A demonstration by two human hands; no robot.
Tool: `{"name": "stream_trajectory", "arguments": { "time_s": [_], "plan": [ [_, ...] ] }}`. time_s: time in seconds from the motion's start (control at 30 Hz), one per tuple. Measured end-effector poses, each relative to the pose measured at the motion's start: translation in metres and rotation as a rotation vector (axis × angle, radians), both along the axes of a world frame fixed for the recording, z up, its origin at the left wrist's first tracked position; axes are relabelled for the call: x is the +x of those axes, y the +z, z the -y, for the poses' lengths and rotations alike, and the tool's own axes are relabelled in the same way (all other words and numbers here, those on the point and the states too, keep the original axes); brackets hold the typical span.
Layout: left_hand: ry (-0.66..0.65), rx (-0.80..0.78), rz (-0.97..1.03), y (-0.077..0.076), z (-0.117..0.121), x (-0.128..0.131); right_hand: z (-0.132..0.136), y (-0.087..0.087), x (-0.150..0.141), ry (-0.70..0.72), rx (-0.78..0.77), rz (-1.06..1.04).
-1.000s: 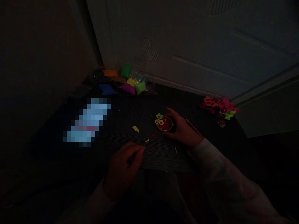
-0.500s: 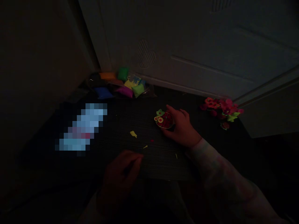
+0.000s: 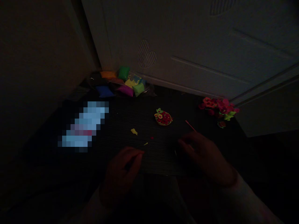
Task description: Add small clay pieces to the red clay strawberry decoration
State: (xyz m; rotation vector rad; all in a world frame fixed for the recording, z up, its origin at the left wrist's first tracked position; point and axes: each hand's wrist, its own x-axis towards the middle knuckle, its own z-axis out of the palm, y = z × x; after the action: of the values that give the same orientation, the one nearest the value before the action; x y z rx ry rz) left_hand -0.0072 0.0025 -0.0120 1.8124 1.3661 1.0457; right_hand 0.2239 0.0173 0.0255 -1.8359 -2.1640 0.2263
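Note:
The scene is very dark. A small round clay piece (image 3: 163, 118) with red, yellow and green bits lies on a dark ribbed mat (image 3: 149, 155). My right hand (image 3: 205, 157) hovers low at the mat's near right, apart from the piece, fingers curled; a thin pink stick (image 3: 191, 126) lies just beyond it. My left hand (image 3: 122, 174) rests at the mat's near edge with fingers bent together. Nothing shows in either hand. A yellow clay scrap (image 3: 134, 131) and tiny red and yellow crumbs (image 3: 151, 137) lie between the hands and the piece.
Several coloured clay packets (image 3: 121, 82) are heaped at the back left against a pale door (image 3: 198, 46). A cluster of pink and green clay flowers (image 3: 219, 109) sits at the right. A blurred bright patch (image 3: 85, 127) lies at the left.
My right hand has let go of the round clay piece and drawn back toward me, to the mat's near right. The left hand has hardly moved.

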Motion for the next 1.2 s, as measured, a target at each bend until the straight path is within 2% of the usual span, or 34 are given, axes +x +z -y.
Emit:
{"name": "stream_trajectory", "arguments": {
  "time_s": [0.07, 0.13, 0.27, 0.63, 0.9, 1.2],
  "plan": [
    [-0.005, 0.002, -0.005, -0.001, 0.001, 0.000, 0.020, -0.006, -0.007, -0.063, -0.155, 0.032],
    [-0.009, 0.002, -0.010, -0.002, 0.001, -0.001, 0.032, -0.015, -0.014, -0.133, -0.204, 0.049],
    [0.002, -0.007, -0.009, -0.002, 0.000, -0.002, 0.035, -0.025, -0.021, -0.173, -0.188, 0.042],
    [-0.005, -0.021, 0.005, -0.003, -0.001, -0.001, 0.033, -0.023, -0.015, -0.081, -0.169, -0.046],
    [0.010, -0.036, 0.013, -0.002, 0.000, 0.000, 0.033, -0.028, -0.016, -0.157, -0.128, -0.046],
    [0.004, -0.024, 0.008, -0.003, 0.001, -0.002, 0.032, -0.026, -0.016, -0.098, -0.144, -0.082]
  ]
}}
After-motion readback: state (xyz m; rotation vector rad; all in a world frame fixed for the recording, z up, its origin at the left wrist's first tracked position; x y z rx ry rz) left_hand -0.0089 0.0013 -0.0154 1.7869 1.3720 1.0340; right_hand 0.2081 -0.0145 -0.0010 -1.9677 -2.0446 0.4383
